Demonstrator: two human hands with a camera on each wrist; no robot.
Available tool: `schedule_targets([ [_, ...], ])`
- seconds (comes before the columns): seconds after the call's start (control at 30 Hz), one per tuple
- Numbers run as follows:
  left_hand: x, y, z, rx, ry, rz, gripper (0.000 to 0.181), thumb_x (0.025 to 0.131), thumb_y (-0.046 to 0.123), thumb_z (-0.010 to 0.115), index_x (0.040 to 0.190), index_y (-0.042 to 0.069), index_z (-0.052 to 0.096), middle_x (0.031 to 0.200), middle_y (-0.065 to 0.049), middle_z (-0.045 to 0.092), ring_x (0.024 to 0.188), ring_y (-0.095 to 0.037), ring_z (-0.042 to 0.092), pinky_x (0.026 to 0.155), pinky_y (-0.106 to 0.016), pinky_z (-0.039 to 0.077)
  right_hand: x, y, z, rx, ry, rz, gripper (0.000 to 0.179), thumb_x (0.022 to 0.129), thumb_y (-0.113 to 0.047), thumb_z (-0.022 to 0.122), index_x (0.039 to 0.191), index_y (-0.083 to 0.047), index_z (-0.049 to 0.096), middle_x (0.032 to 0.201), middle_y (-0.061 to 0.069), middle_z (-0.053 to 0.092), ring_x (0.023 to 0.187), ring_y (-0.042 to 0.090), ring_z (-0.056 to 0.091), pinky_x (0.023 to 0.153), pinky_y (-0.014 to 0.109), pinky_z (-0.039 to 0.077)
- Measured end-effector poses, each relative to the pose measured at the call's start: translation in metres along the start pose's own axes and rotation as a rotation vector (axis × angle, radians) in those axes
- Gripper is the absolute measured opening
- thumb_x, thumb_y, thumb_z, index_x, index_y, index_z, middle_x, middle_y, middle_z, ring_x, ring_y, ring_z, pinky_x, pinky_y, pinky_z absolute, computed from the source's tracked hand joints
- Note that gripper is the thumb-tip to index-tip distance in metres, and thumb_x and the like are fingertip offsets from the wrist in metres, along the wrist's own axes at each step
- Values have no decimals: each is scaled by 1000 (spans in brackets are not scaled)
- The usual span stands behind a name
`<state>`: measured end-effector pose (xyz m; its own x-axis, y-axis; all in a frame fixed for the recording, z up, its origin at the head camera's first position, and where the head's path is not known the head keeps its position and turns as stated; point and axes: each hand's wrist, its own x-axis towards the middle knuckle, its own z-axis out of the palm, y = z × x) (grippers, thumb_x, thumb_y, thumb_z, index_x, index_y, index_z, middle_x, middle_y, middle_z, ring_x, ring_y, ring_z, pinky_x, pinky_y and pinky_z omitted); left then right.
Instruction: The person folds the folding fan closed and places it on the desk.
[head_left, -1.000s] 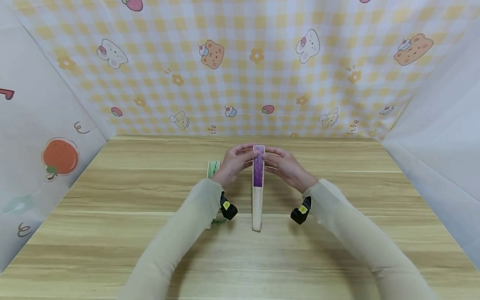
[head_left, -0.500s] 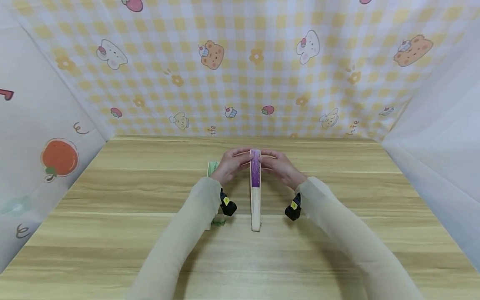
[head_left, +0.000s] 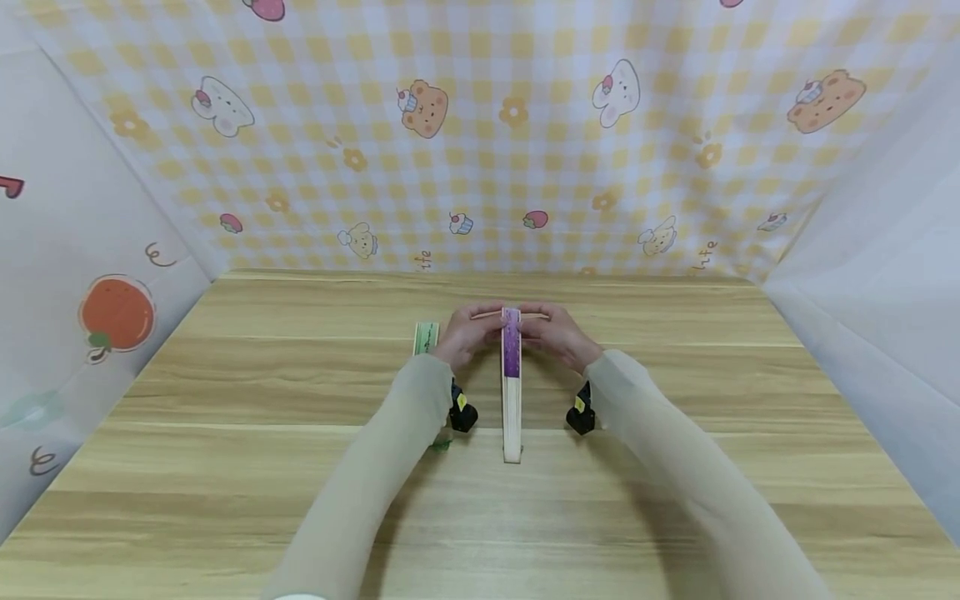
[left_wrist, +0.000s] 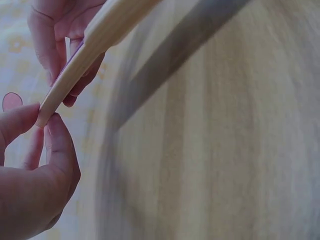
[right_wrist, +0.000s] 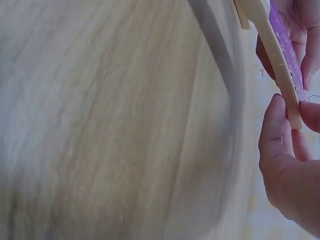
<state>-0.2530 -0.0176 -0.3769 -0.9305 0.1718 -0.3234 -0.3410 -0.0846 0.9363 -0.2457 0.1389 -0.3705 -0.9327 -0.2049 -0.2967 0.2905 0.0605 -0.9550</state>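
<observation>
A folded hand fan, purple cloth over pale wooden ribs, stands lengthwise in the middle of the head view. Its narrow ribbed end points toward the person. At the far purple end, my left hand pinches it from the left and my right hand from the right. The left wrist view shows thumb and fingertips of the left hand on the outer guard of the fan. In the right wrist view the right hand likewise pinches the tip of the fan.
A second folded fan, green, lies left of the purple one, partly hidden under the left forearm. Its green tassel shows near the sleeve. The wooden table ends at a yellow checked cloth at the back.
The far end of the purple fan has come lower and nearer the person, and slightly left. Both hands have moved along with it, the right forearm drawing inward.
</observation>
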Motion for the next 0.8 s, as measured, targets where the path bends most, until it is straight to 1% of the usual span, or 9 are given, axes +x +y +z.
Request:
schedule_targets([
  [0.13, 1, -3, 1, -13, 26, -4, 38, 80, 1, 62, 117, 2, 54, 108, -15, 59, 96, -23, 58, 82, -27, 49, 4, 3, 1, -38, -1, 9, 38, 88, 2, 48, 126, 4, 42, 110, 21, 54, 79, 14, 59, 84, 32, 48],
  [0.23, 2, -6, 1, -31, 39, -7, 40, 80, -1, 62, 118, 0, 52, 111, -17, 57, 100, -24, 56, 84, -26, 48, 6, 4, 2, -65, 6, 16, 37, 88, 2, 49, 124, 3, 43, 108, 21, 56, 77, 13, 59, 81, 32, 50],
  [0.37, 2, -7, -1, -31, 41, -20, 42, 79, -1, 62, 119, 0, 51, 113, -17, 56, 103, -23, 55, 86, -26, 47, 9, 5, 3, -99, 18, 39, 37, 87, 1, 51, 124, 2, 43, 111, 23, 55, 79, 14, 59, 80, 32, 50],
  [0.53, 1, -8, -2, -15, 35, -33, 40, 80, -2, 61, 119, 0, 52, 114, -17, 55, 103, -23, 55, 86, -26, 46, 11, 5, 3, -122, 12, 75, 38, 88, 1, 49, 125, 1, 42, 115, 22, 53, 87, 19, 58, 81, 32, 50],
  [0.67, 1, -9, -3, 37, 38, -34, 39, 80, -3, 61, 118, 1, 53, 113, -15, 56, 101, -21, 55, 85, -25, 47, 12, 4, 4, -147, 15, 94, 38, 88, 1, 49, 125, 1, 41, 115, 22, 52, 90, 21, 57, 80, 31, 51],
  [0.8, 2, -10, -4, 128, 46, -27, 39, 79, -3, 62, 117, 3, 55, 114, -12, 57, 100, -19, 54, 85, -26, 46, 13, 4, 5, -178, 21, 95, 38, 88, 1, 50, 125, 2, 42, 115, 22, 52, 91, 22, 57, 79, 30, 51],
])
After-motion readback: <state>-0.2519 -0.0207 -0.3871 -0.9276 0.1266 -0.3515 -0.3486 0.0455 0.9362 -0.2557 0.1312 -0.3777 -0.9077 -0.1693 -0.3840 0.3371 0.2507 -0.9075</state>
